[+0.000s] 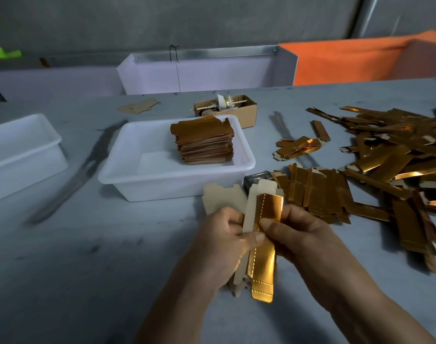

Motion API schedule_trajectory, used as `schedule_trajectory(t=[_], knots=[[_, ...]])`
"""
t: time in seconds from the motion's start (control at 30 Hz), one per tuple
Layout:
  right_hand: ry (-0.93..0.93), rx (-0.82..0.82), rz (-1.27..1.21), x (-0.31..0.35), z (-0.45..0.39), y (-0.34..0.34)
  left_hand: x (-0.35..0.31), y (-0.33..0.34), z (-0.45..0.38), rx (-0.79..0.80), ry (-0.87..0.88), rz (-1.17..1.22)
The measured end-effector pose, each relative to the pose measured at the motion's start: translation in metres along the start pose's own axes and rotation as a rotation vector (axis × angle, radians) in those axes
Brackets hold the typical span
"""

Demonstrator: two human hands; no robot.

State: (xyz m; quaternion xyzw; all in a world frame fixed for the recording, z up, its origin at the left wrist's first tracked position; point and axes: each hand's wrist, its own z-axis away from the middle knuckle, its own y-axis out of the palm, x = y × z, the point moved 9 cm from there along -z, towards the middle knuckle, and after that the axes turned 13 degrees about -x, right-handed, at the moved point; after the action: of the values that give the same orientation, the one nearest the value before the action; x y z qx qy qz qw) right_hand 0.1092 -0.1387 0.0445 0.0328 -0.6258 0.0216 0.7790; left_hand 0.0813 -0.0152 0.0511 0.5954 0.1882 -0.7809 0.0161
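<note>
**Colour and pattern across the carton-folding desk**

The flat gold-foil card carton blank has a mirror-bright gold face crossed by pale dashed crease lines. The plain card blanks behind it are matt beige. The stack of foil blanks is a darker copper-gold, its edges striped brown. The loose heap of foil blanks glints from orange to bronze, with beige tabs. The middle rectangular plastic tray and the left rectangular plastic tray are plain white. The open cardboard box is brown, the back panel is orange, and the desk is mottled blue-grey.
</note>
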Motion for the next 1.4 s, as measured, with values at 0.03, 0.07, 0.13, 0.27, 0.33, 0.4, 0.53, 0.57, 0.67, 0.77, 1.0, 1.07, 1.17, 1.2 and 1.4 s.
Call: schedule_trajectory(t=[0.03,0.07,0.13,0.27,0.33,0.4,0.53,0.57,0.67,0.77,1.0,1.07,1.17,1.2,1.4], knots=[[0.000,-0.013,0.002,-0.001,0.000,0.000,0.001,-0.001,0.000,-0.018,-0.002,0.000],[0.005,-0.028,0.000,-0.002,-0.001,0.000,0.002,-0.002,0.000,-0.038,0.000,0.009],[0.031,-0.050,-0.017,-0.005,-0.002,-0.002,0.004,-0.004,0.000,-0.086,0.015,0.059],[0.082,-0.061,-0.052,-0.011,-0.003,-0.002,0.008,-0.012,-0.002,-0.223,0.078,0.050],[0.070,-0.073,-0.050,-0.008,-0.004,-0.002,0.006,-0.014,-0.002,-0.272,0.113,0.023],[0.048,-0.077,-0.056,-0.004,-0.004,-0.002,0.005,-0.015,-0.001,-0.306,0.133,0.009],[0.039,-0.088,-0.032,-0.001,-0.007,-0.002,0.003,-0.017,0.000,-0.341,0.155,-0.005],[0.039,-0.094,-0.030,-0.001,-0.008,-0.001,0.002,-0.017,0.000,-0.348,0.160,-0.005],[0.040,-0.117,-0.033,-0.002,-0.011,-0.002,0.001,-0.019,0.003,-0.389,0.174,0.023],[0.071,-0.118,-0.080,-0.006,-0.012,0.000,-0.010,-0.020,0.012,-0.476,0.285,-0.070],[0.132,-0.060,-0.086,-0.007,-0.014,0.002,-0.052,0.018,0.050,-0.688,0.850,-0.918],[0.113,-0.027,-0.032,-0.004,-0.016,0.003,-0.050,0.022,0.051,-0.691,0.859,-0.986],[0.080,-0.009,0.008,0.002,-0.017,0.006,-0.047,0.021,0.048,-0.645,0.861,-0.886],[0.087,-0.015,0.003,0.002,-0.018,0.006,-0.045,0.013,0.042,-0.611,0.775,-0.755],[0.142,-0.007,-0.052,-0.001,-0.024,0.002,0.011,-0.003,0.002,-0.225,-0.066,0.142]])
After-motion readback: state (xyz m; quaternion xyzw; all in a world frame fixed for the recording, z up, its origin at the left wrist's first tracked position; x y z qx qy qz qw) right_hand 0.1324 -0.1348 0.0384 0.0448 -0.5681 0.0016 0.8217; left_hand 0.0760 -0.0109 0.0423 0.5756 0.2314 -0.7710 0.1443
